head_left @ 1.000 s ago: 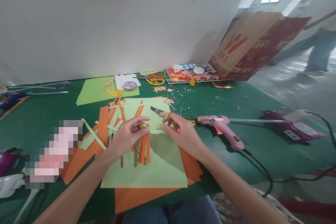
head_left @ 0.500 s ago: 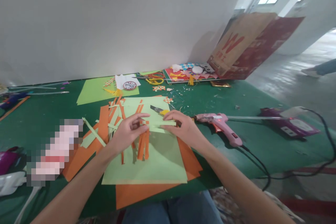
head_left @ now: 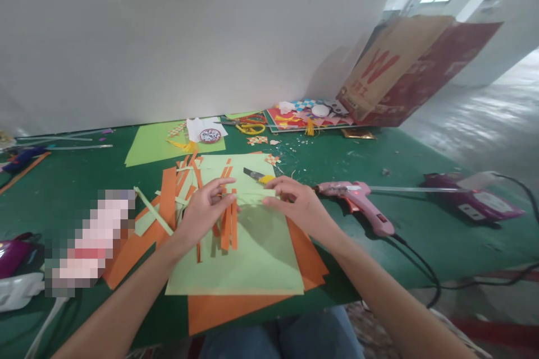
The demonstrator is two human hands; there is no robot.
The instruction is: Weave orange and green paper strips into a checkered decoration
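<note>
Over a pale green sheet (head_left: 261, 258), my left hand (head_left: 210, 205) pinches orange paper strips (head_left: 229, 230) that hang down from its fingers. My right hand (head_left: 292, 199) is closed on a pale green strip (head_left: 252, 197), which runs across to the orange strips between both hands. Just beyond my right hand lies a cutter with a yellow part (head_left: 265, 179). Loose orange and green strips (head_left: 168, 196) are piled left of my left hand. Orange sheets (head_left: 236, 311) lie under the green one.
A pink glue gun (head_left: 362, 202) with its cable lies on the right, near a purple power socket (head_left: 471, 196). Scissors (head_left: 250, 128), a bright green sheet (head_left: 155, 146) and a red board with paper pieces (head_left: 295, 120) are at the back. A paper bag (head_left: 387, 73) leans behind.
The green strip has shifted left, with less of it showing past my right fingers. The hanging orange strips sit slightly higher and are turned a little. The whole view has shifted slightly.
</note>
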